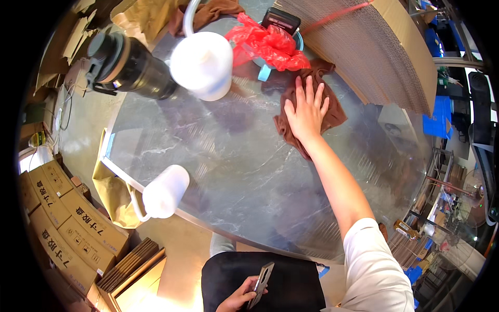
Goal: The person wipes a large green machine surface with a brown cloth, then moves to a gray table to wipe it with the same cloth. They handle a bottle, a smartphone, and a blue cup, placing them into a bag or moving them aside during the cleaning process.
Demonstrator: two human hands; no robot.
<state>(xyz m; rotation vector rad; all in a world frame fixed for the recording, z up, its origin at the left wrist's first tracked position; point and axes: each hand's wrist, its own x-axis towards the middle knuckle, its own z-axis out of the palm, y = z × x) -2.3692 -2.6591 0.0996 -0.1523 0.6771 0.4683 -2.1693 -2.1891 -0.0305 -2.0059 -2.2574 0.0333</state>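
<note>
Head view: right hand [306, 110] is spread flat, fingers apart, pressing a brown rag [332, 112] onto the glossy grey marble-look tabletop [218, 156] near its far edge, by the corrugated cardboard sheets [364, 52]. Left hand [240, 299] sits low at the near edge, closed around a flat metal scraper [261, 283]. I'd say keep the palm flat with even pressure and overlap the strokes. White plastic jug [202, 65] and crinkly red bag [267, 44] sit nearby.

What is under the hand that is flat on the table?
A brown cloth lies under the right hand, spread on the grey marble-patterned table. The hand hides the cloth's middle, and the cloth hides the table beneath it.
</note>
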